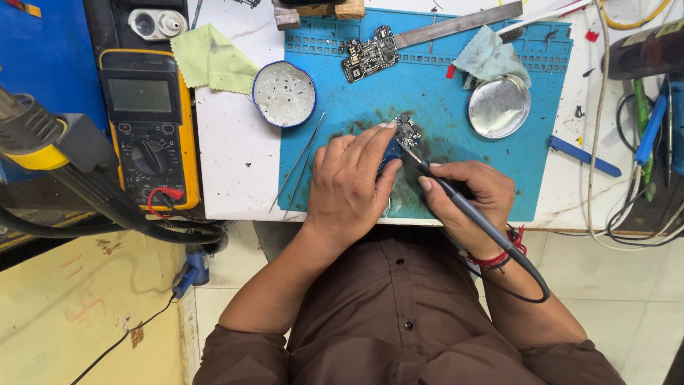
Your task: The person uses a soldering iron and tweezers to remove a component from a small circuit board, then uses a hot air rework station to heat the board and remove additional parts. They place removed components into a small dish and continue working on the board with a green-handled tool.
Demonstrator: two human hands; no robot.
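Soldering iron [456, 196] is clasped pen-fashion in the right hand [467, 196], its grip closed round the dark handle, tip laid on a small circuit board [407, 130]. That board is pinned by the closed left hand [350, 182] near the blue mat's [442, 100] front edge. Tweezers [299, 165] lie just left. Bare mat is seen beyond, before a second circuit board [370, 54] and metal lid [499, 105].
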